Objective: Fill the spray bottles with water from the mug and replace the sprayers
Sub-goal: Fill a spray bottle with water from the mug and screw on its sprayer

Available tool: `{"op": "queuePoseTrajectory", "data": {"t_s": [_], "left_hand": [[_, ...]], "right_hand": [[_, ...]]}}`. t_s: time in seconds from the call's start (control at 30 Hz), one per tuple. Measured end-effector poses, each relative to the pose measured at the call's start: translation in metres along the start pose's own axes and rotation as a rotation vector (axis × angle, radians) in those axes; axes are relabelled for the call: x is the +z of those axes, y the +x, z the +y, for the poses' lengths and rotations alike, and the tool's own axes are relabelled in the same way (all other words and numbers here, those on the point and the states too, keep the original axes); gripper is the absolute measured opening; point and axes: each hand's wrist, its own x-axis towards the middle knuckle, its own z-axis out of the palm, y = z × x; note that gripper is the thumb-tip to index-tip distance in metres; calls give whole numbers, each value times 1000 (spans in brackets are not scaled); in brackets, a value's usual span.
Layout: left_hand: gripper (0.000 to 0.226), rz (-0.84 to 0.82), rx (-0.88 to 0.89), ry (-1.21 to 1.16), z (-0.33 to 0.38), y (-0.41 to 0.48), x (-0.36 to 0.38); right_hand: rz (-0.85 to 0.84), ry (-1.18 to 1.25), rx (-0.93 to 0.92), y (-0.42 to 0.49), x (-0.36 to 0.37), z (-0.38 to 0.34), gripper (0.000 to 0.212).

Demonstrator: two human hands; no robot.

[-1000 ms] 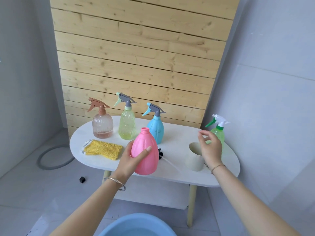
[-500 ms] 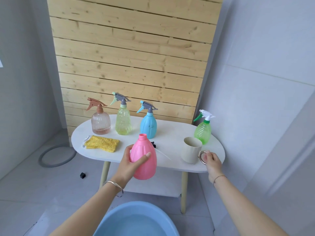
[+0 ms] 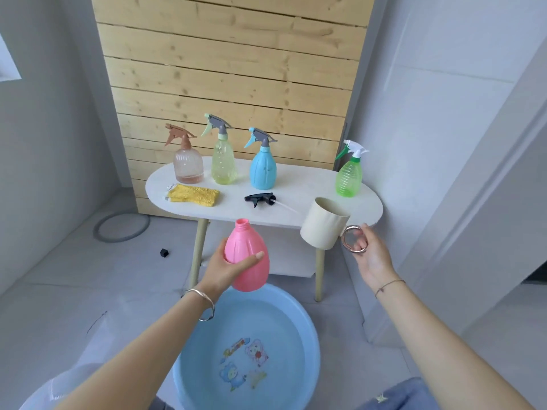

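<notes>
A: Where does the pink bottle [image 3: 248, 255] sit?

B: Centre of the frame, off the table [image 3: 325, 184], above the far rim of the blue basin [image 3: 245, 350]. The person's left hand [image 3: 226, 270] wraps its belly, thumb across the front and fingers curled behind. The neck is open and leans a little toward the top of the frame.

A: And the mug [image 3: 324, 227]?

B: Right of centre, just in front of the table edge and tilted. The right hand [image 3: 370, 255] holds it only by the metal ring handle [image 3: 354, 239], pinched between thumb and fingers. Whether it holds water cannot be told from here.

A: What might fail?

B: Most likely the pour. The mug's mouth is wide and the bottle's neck narrow, so a fast tip would probably send water down the pink sides. The basin should catch most of that, but a wet, smooth bottle could slip in that one-handed hold.

A: Anything else?

B: The ring gives little leverage; a full mug may swing on it. The black sprayer [image 3: 260, 199] lies on the table at mid-frame with its tube pointing right, near the front edge, so a careless reach could knock it off.
</notes>
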Motion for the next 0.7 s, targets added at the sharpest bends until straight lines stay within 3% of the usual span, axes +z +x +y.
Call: {"op": "queuePoseTrajectory", "data": {"t_s": [0.23, 0.4, 0.53, 0.7], "left_hand": [[91, 47, -64, 22, -67, -28, -23], [89, 79, -126, 26, -113, -40, -38], [73, 133, -172, 75, -142, -41, -44], [97, 140, -216, 120, -173, -29, -50]], "right_hand": [[-61, -312, 113, -36, -2, 90, 35], [-184, -618, 133, -47, 2, 156, 33], [-196, -746, 190, -49, -4, 203, 26], [-223, -915, 268, -44, -26, 248, 39]]}}
